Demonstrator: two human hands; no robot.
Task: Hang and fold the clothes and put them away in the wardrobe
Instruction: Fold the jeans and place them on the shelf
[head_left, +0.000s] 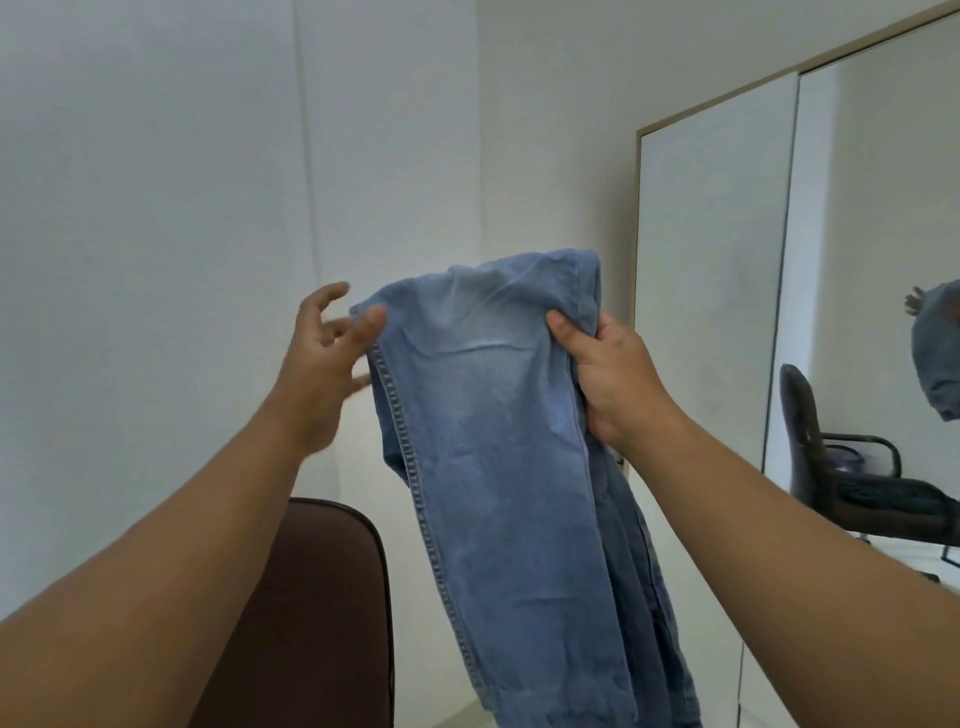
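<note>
Jeans (498, 415), faded blue denim, stitched seam, right hand (613, 379) gripping bunched top, left hand (322, 364) splayed, thumb touching corner

The jeans (493, 441) run off the bottom edge; the left hand (322, 358) is blurred.

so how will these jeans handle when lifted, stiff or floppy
Likely floppy: the jeans hang limp below the right hand, which grips one bunched top corner. Probably heavyish for cloth, since the denim drapes straight down and has thick stitched seams. Unlikely to slip, as the fabric bunches firmly in that grip.
</note>
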